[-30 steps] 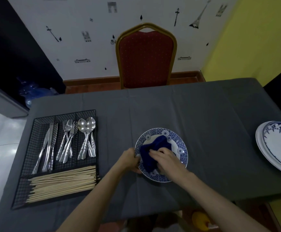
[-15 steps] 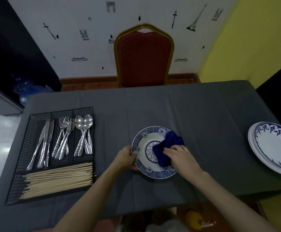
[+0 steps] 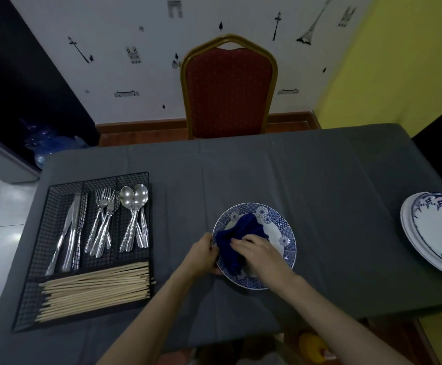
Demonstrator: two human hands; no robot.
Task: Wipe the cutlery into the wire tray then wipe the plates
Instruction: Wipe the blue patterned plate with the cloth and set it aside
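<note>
Left hand [image 3: 201, 255] fingers curled on the plate [image 3: 284, 233] rim, right hand [image 3: 258, 252] fingers clamped on the cloth [image 3: 238, 237] under them, cloth on plate

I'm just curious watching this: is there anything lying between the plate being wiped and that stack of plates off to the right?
Nothing visible. Between the patterned plate, where the right hand presses the blue cloth, and the stacked plates at the table's right edge, only bare grey tablecloth shows. The wire tray sits on the opposite side.

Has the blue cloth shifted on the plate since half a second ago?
Yes. The blue cloth has swept from the right half of the patterned plate to its left half, with the right hand.
</note>
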